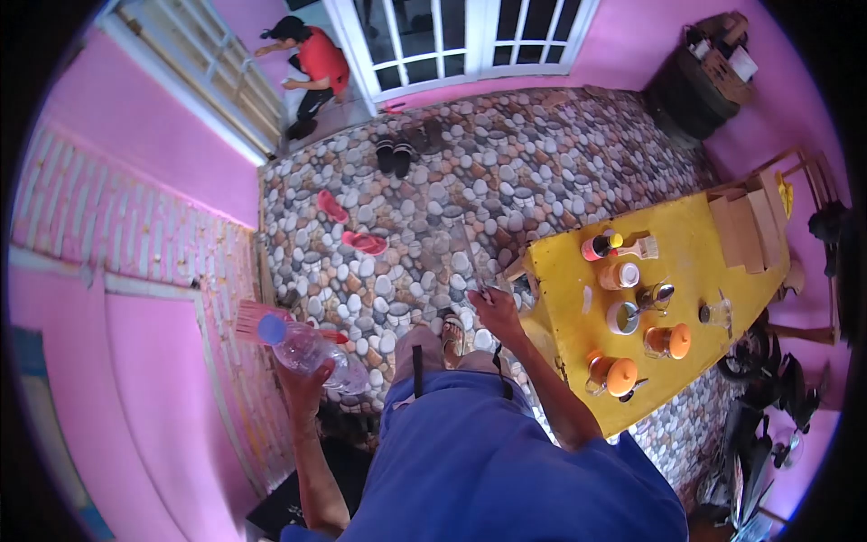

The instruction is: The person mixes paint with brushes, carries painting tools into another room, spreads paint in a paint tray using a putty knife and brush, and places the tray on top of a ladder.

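Observation:
My left hand (307, 378) is wrapped round a clear plastic bottle (305, 348) with a blue cap, at the lower left. The bottle lies tilted across my palm. To the right, above my feet, my right hand (495, 310) is closed on a thin stick-like item (473, 257) that points up over the pebble-patterned floor. It is too faint to name. Near that hand stands a yellow table (560, 271). On it are a small bottle (601, 247), a brush (640, 248), a jar (619, 275), a cup (623, 318) and containers with orange lids (621, 377).
Pink sandals (365, 242) and black slippers (393, 156) lie on the floor (433, 208). A person in red (322, 65) crouches by the doorway. Cardboard boxes (748, 226) rest at the table's far end. A motorcycle (745, 452) stands at the right.

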Motion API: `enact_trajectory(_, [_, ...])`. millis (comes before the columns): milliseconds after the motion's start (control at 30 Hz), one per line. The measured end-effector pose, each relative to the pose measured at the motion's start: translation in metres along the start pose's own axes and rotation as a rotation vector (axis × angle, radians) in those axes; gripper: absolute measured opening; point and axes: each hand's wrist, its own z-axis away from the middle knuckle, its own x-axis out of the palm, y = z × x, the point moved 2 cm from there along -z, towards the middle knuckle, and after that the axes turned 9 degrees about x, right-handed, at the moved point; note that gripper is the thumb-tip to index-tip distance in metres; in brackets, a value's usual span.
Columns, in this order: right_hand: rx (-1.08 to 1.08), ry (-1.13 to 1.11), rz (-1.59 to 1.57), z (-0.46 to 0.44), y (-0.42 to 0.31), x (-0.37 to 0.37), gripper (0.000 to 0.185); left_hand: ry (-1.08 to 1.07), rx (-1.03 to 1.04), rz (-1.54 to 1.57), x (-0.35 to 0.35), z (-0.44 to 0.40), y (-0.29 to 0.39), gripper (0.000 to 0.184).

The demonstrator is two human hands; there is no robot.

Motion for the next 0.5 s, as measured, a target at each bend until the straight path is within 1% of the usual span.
enact_trajectory(33, [-0.024, 0.005, 0.024, -0.010, -0.017, 0.003, 0.033, -0.023, -0.010, 0.005, 0.001, -0.013, -0.005, 0.082])
enact_trajectory(67, [0.090, -0.022, 0.006, -0.017, -0.031, 0.002, 0.033, -0.021, 0.009, -0.020, 0.000, -0.029, -0.012, 0.072])
enact_trajectory(100, [0.107, -0.006, 0.002, -0.028, -0.033, 0.005, 0.033, -0.018, 0.025, -0.047, -0.001, -0.043, -0.017, 0.063])
enact_trajectory(167, [0.069, 0.022, -0.037, -0.042, -0.033, 0.011, 0.032, -0.074, -0.027, -0.064, -0.001, -0.068, -0.022, 0.066])
enact_trajectory(200, [0.060, 0.061, -0.006, -0.051, -0.026, 0.015, 0.031, -0.106, -0.049, -0.078, 0.000, -0.087, -0.025, 0.068])
enact_trajectory(233, [0.055, 0.072, -0.009, -0.056, -0.030, 0.015, 0.031, -0.113, -0.040, -0.075, 0.004, -0.104, -0.025, 0.068])
enact_trajectory(300, [0.180, 0.075, -0.057, -0.065, -0.035, 0.016, 0.034, -0.112, -0.029, 0.052, 0.014, -0.137, -0.020, 0.074])
enact_trajectory(333, [0.207, 0.125, 0.010, -0.073, -0.029, 0.018, 0.033, -0.125, -0.034, 0.021, 0.016, -0.155, -0.018, 0.075])
enact_trajectory(367, [0.205, 0.127, 0.012, -0.080, -0.024, 0.021, 0.033, -0.124, -0.033, 0.024, 0.016, -0.174, -0.021, 0.075])
enact_trajectory(433, [0.416, 0.127, -0.115, -0.089, -0.032, 0.025, 0.032, -0.145, -0.024, 0.014, 0.012, -0.209, -0.031, 0.075])
enact_trajectory(500, [0.442, 0.147, -0.128, -0.107, -0.036, 0.036, 0.032, -0.129, -0.024, -0.032, 0.003, -0.244, -0.043, 0.074])
